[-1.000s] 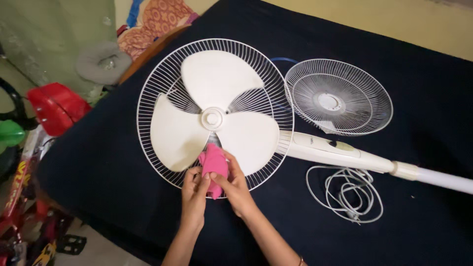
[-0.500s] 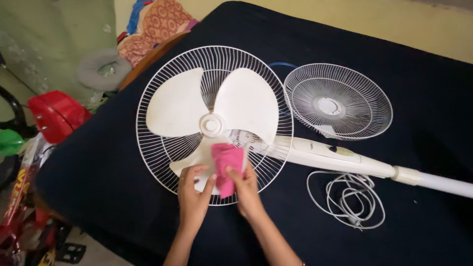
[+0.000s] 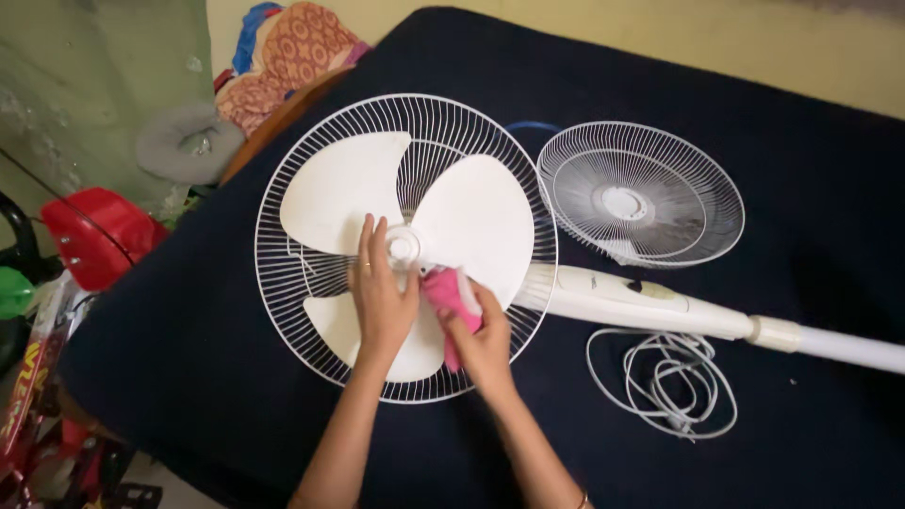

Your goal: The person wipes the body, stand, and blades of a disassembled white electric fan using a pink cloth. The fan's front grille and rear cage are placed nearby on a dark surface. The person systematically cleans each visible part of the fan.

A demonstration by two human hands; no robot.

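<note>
At far left, off the surface, sit a red plastic item [image 3: 90, 236] and, above it, a grey ring-shaped cushion [image 3: 189, 141] beside a heap of patterned cloth [image 3: 283, 61]. The surface [image 3: 189, 330] is covered in dark navy fabric. On it lies the rear fan guard [image 3: 283, 283], a round white wire cage lying flat like a shallow dish; inside it sit three white fan blades [image 3: 476, 221] around a central hub [image 3: 403, 247]. Your left hand [image 3: 382, 297] lies flat on the lower blade just below and left of the hub, fingers spread and extended toward the hub, closed on nothing. Your right hand [image 3: 481, 335] sits just beside it to the right, its grip pinching a pink cloth [image 3: 448, 292] against the blade; the cloth lies directly under and ahead of your fingers, its free end reaching toward the hub and touching the blade surface between the lower and right blades. To the right of the cage, the white motor housing and pole [image 3: 650, 302] run off toward the right edge. Above the pole lies the detached front fan guard [image 3: 641, 203], smaller in view, with a round centre cap and nothing in it. Below the pole rests a loosely coiled white power cord [image 3: 660, 377] on the navy fabric.
</note>
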